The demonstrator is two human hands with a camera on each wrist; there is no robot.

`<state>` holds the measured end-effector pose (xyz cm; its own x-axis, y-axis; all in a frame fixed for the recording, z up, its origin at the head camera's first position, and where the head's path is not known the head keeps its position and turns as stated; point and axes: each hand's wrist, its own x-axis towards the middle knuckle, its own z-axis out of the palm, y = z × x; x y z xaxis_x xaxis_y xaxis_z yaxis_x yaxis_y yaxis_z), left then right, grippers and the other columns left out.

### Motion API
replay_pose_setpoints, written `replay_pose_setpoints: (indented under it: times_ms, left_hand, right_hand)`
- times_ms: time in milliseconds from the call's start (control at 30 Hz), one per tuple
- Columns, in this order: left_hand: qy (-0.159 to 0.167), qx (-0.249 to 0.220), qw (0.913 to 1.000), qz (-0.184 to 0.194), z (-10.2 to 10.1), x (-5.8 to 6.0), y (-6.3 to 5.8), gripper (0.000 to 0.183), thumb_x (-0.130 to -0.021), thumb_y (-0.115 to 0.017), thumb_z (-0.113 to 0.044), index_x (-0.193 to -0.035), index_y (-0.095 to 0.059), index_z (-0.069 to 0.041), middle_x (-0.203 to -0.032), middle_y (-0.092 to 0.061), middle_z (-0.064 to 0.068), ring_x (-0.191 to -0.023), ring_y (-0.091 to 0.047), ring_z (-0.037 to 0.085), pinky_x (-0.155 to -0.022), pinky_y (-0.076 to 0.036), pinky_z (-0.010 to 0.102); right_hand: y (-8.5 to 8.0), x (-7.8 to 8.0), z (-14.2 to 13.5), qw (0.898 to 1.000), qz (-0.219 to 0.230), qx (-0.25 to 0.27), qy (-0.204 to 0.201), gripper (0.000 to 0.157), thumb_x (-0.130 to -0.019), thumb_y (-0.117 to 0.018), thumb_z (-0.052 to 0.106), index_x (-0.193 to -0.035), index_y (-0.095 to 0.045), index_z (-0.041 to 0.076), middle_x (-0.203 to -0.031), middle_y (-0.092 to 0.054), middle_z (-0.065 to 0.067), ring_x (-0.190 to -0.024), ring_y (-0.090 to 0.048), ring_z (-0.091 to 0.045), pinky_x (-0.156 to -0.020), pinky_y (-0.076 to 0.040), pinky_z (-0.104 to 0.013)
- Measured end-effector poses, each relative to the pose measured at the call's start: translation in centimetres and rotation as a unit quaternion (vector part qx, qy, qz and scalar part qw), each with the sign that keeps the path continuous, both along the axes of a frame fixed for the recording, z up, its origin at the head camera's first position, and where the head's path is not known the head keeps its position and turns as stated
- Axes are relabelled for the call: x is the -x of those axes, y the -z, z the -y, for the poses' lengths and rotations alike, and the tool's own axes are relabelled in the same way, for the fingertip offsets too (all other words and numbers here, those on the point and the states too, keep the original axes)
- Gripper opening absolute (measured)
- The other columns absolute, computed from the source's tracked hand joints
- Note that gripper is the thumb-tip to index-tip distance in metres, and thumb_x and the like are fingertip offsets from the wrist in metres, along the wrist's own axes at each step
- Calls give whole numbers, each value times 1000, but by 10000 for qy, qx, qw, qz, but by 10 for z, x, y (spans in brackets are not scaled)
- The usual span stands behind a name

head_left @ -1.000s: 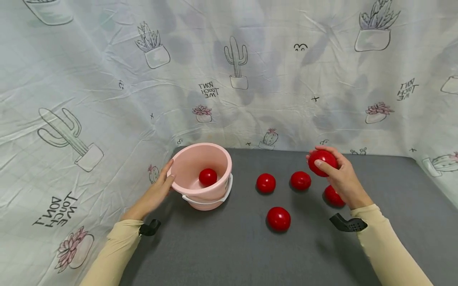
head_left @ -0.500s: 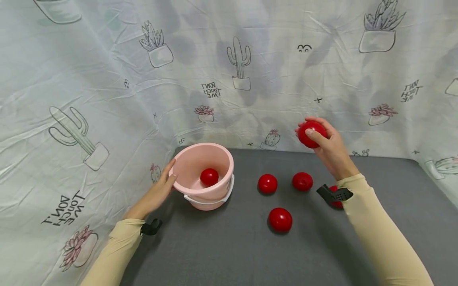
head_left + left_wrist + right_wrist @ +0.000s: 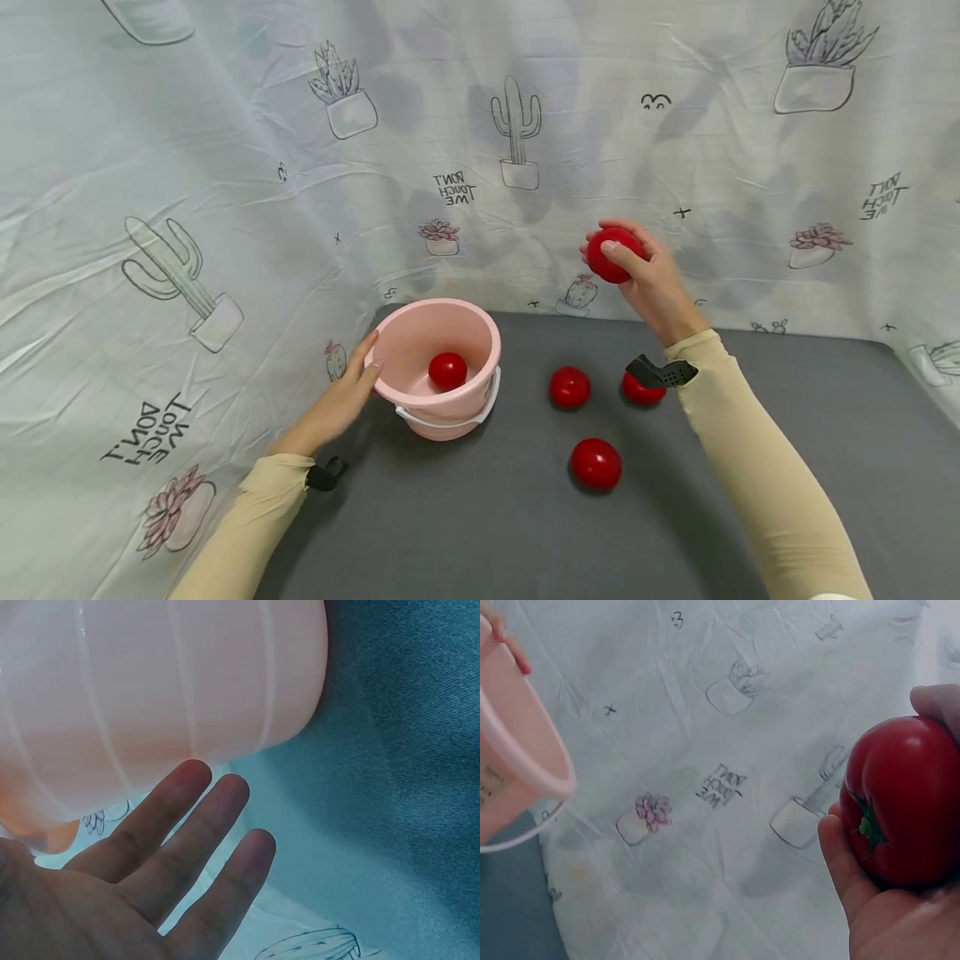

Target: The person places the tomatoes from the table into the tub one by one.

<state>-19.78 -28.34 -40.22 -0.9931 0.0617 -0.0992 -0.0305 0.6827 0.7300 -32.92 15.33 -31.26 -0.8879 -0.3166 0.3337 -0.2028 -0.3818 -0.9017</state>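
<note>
My right hand [image 3: 648, 275] holds a red tomato [image 3: 613, 255] in the air, right of the pink bucket [image 3: 442, 417] and higher than its rim. The green stem end of this tomato [image 3: 870, 825] shows in the right wrist view. My left hand [image 3: 341, 404] grips the bucket's left rim, thumb over the edge. In the left wrist view its other fingers [image 3: 217, 814] stretch along the outer wall. One tomato [image 3: 447, 371] lies inside the bucket. Right of the bucket, on the table, are more tomatoes: one near [image 3: 596, 465], one farther back [image 3: 570, 387], and one partly behind the right wrist strap [image 3: 641, 389].
The grey tabletop [image 3: 465, 517] ends at a pale curtain [image 3: 420, 108] printed with cacti at the back and left. A white handle [image 3: 483, 404] hangs down the bucket's front. Black straps [image 3: 327, 473] sit on both wrists.
My right hand has lifted the tomato and carried it leftward, toward the bucket. Its forearm now covers the rightmost tomato on the table. The left hand keeps its place on the bucket.
</note>
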Motion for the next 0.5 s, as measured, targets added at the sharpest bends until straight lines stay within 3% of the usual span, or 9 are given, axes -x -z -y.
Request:
replay_pose_setpoints:
  times_ms: [167, 333, 500]
  left_hand:
    - [-26, 81, 9999, -54, 1, 2, 1, 58, -108, -29, -54, -158, 2, -54, -138, -62, 19, -117, -67, 31, -107, -42, 64]
    - [-43, 104, 9998, -141, 2, 2, 1, 59, -109, -30, -52, -159, 1, -52, -138, -62, 17, -117, -67, 31, -108, -40, 65]
    - [-128, 136, 9998, -80, 1, -1, 0, 58, -109, -29, -52, -158, 0, -53, -130, -68, 16, -121, -65, 34, -110, -37, 66]
  right_hand:
    - [-6, 4, 19, 9999, 45, -5, -156, 45, -100, -62, 14, -142, -48, 9, -133, -56, -8, -123, -60, -28, -96, -55, -24]
    - [-11, 7, 44, 9994, 29, 84, -325, 46, -98, -64, 16, -142, -49, 10, -134, -56, -8, -123, -59, -30, -96, -55, -25]
    - [-13, 13, 69, 9961, 108, 529, -704, 45, -97, -68, 17, -138, -52, 10, -133, -57, -10, -122, -60, -32, -99, -55, -27]
